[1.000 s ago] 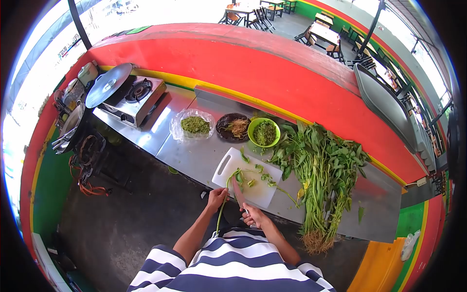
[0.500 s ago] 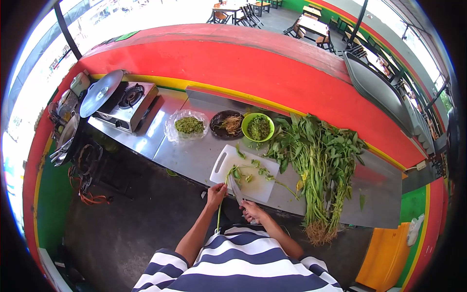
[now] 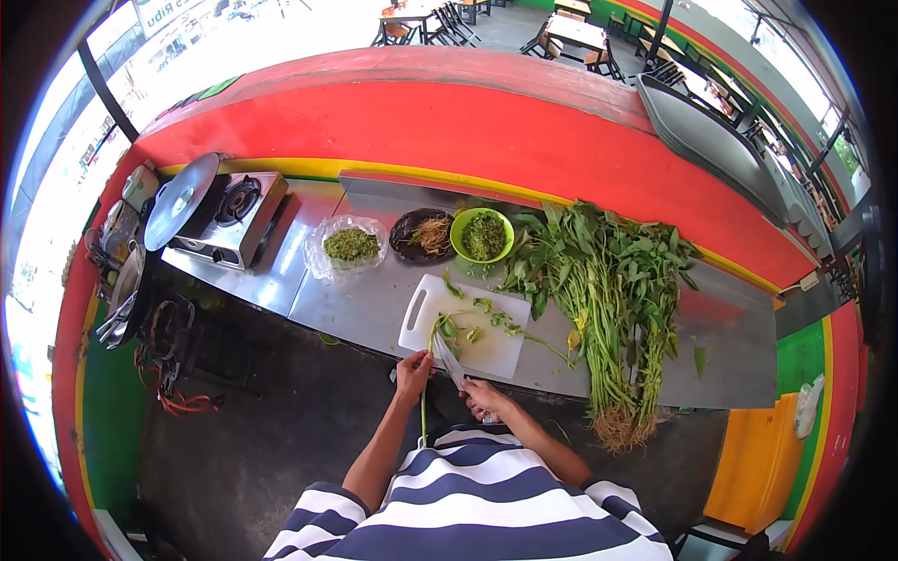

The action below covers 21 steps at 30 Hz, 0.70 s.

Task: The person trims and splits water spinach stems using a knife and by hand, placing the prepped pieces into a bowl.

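My left hand [image 3: 412,376] pinches a long green vegetable stem [image 3: 424,411] that hangs down toward my shirt, its leafy top reaching over the cutting board. In my right hand [image 3: 488,400] is a knife [image 3: 450,363], its blade slanting up and left beside the stem. Whether the edge touches the stem I cannot tell. The white cutting board [image 3: 506,357] lies just beyond both hands, with cut leaves [image 3: 473,334] and stem bits scattered on it. To the right rests a large bunch of leafy greens [image 3: 599,309], roots toward me.
Behind the board stand a green bowl [image 3: 511,245] of chopped greens, a dark dish [image 3: 399,245] of roots and a clear plastic bag [image 3: 320,260] of chopped greens. A gas stove [image 3: 229,220] is at the left of the steel counter [image 3: 360,304]. A red wall [image 3: 421,122] runs behind.
The view has shifted slightly, so the counter and its items sit a little further left. My hands keep nearly the same hold on stem and knife.
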Each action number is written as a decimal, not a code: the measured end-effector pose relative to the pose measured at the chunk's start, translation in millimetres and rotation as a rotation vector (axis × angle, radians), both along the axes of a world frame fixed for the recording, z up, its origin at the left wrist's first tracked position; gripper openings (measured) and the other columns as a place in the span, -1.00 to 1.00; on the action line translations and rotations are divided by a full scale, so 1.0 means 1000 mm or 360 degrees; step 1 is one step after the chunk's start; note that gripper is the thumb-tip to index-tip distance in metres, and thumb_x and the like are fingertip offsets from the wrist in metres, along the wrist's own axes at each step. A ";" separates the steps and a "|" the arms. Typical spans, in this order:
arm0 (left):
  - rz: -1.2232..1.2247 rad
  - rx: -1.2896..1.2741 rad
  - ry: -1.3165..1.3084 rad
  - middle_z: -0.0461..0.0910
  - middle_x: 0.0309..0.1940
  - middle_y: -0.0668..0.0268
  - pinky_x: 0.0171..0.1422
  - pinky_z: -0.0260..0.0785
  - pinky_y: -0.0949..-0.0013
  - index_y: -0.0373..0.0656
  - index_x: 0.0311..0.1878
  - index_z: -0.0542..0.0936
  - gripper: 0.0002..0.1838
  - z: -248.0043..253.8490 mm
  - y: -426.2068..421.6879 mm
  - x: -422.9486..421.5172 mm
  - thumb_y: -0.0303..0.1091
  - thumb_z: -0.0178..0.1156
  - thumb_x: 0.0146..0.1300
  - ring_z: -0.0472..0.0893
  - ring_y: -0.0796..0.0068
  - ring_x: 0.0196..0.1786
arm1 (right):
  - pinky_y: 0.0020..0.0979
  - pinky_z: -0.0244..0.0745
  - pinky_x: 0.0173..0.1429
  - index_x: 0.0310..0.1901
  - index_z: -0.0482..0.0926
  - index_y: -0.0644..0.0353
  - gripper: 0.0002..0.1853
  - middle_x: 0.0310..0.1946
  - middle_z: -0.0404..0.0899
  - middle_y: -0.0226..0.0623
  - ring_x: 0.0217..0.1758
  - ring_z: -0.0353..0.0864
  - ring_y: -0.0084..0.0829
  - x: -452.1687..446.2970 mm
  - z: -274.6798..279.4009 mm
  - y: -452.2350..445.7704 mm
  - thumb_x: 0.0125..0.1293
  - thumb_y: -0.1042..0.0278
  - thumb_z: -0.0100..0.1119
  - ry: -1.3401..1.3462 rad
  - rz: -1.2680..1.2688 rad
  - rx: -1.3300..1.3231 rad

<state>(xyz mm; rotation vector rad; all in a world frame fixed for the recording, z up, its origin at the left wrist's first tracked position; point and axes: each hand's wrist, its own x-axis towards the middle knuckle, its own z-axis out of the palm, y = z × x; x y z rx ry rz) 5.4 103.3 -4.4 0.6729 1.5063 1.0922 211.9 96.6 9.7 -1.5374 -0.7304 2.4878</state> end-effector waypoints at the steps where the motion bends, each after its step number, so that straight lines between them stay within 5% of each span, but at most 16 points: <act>1: 0.0000 0.0011 0.0004 0.62 -0.35 0.42 -0.25 0.46 0.52 -0.33 0.10 0.63 -0.62 -0.003 -0.001 0.000 -0.25 0.29 0.36 0.58 0.66 -0.38 | -0.61 -0.03 -0.70 -0.16 0.37 0.08 -0.56 -0.63 0.12 -0.60 -0.73 -0.03 -0.76 0.000 0.001 -0.001 0.51 -0.20 -0.06 -0.0004 0.0001 -0.0003; 21: -0.0020 -0.0030 0.0007 0.64 -0.34 0.38 -0.34 0.45 0.51 -0.31 0.09 0.63 -0.63 0.000 -0.002 -0.003 -0.22 0.28 0.37 0.58 0.65 -0.43 | -0.51 0.05 -0.70 -0.24 0.37 0.11 -0.58 -0.59 0.24 -0.45 -0.75 0.10 -0.65 -0.004 0.006 -0.004 0.53 -0.12 -0.13 -0.0248 0.0131 0.0311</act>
